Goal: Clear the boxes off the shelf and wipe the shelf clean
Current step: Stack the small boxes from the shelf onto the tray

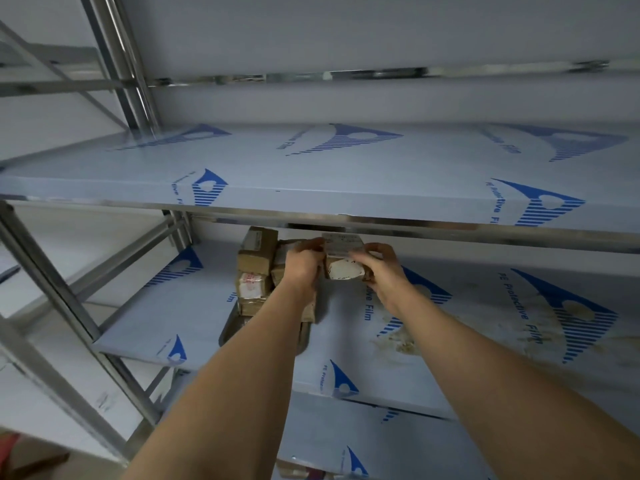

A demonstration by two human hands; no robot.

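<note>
A metal rack of shelves fills the view, each board covered in pale protective film printed with blue logos; the upper shelf (346,174) carries nothing that shows, and the work is on the middle shelf (485,323) beneath it, whose film is marked with brownish stains (398,341) to the right of the hands. Toward the back left of that shelf sits a cluster of cardboard boxes (254,271), taped and labelled, stacked close together. Both bare arms reach in under the upper board, and the two hands meet on one small box (343,261) with a white label, just right of the cluster. The left hand (301,263) curls its fingers over the box's left end and the right hand (379,263) wraps its fingers round the right end, so both grip it. This looks like the clearing step, well before any wiping. The next move likely calls for drawing the box out low enough to clear the upper shelf's edge, without nudging the neighbouring stack.
</note>
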